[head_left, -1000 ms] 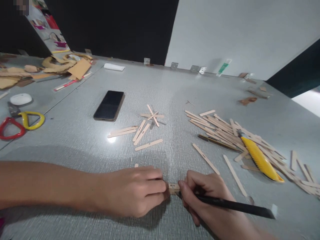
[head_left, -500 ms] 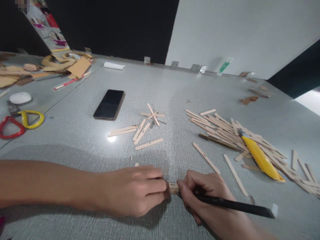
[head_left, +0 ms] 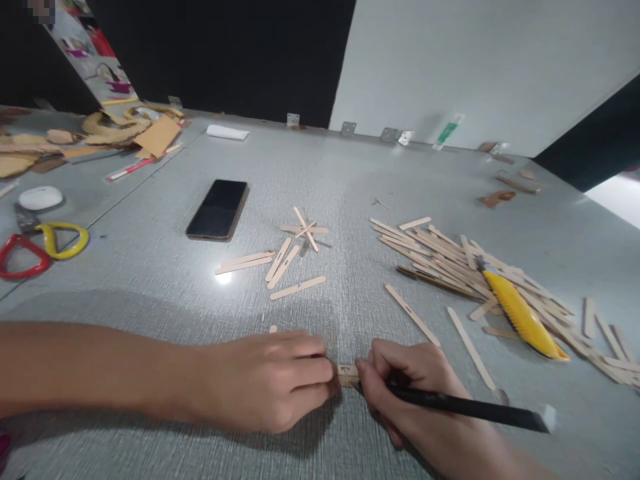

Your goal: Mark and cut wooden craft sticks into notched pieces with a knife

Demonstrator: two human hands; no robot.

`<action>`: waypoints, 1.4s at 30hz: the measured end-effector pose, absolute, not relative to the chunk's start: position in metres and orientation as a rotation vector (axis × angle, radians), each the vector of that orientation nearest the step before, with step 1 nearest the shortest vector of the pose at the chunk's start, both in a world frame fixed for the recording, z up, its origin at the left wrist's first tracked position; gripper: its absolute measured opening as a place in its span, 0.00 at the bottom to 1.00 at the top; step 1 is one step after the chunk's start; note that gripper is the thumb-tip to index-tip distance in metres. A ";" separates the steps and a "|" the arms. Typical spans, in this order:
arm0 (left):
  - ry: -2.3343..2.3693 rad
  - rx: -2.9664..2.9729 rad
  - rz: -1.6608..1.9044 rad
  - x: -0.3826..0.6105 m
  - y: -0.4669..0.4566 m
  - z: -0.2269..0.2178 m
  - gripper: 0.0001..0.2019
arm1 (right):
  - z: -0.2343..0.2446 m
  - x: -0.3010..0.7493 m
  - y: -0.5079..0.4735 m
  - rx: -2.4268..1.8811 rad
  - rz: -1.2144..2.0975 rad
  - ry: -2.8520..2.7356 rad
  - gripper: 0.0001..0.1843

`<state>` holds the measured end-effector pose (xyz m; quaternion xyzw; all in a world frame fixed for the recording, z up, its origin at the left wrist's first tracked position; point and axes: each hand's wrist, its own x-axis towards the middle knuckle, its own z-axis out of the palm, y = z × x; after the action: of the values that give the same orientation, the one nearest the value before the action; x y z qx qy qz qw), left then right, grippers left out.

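Note:
My left hand (head_left: 280, 383) is closed, its fingertips pressing a wooden craft stick (head_left: 346, 371) onto the table. A short slotted stretch of that stick shows between my two hands, with what looks like another strip along its near side. My right hand (head_left: 415, 393) is closed in a writing grip round a slim black pen-like tool (head_left: 465, 405). Its working tip is hidden by my fingers near the stick, and its back end points right. One more stick end (head_left: 273, 329) peeks out behind my left hand.
Several loose sticks (head_left: 299, 288) and a star-shaped stick assembly (head_left: 307, 229) lie ahead. A stick pile (head_left: 445, 257) with a yellow-handled tool (head_left: 523, 315) is at right. A phone (head_left: 218, 209), scissors (head_left: 64, 240), a white mouse (head_left: 41, 197) and cardboard scraps (head_left: 159, 136) are at left.
Both hands stay almost in place at the stick. The black tool's back end has shifted very slightly, and the whole view has moved a little.

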<state>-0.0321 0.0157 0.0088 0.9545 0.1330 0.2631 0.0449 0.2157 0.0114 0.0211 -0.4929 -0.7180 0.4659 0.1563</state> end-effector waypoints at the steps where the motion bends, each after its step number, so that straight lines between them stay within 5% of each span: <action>1: 0.404 2.921 0.798 -0.032 0.016 0.009 0.14 | 0.021 0.215 0.011 -1.412 1.334 -2.057 0.24; 42: 0.394 2.900 0.773 -0.033 0.016 0.012 0.16 | 0.015 0.223 0.009 -1.363 1.361 -2.030 0.24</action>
<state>-0.0327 0.0164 0.0125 0.9564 0.1300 0.2551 0.0571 0.2225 0.0089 0.0150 -0.4800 -0.7148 0.4791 0.1705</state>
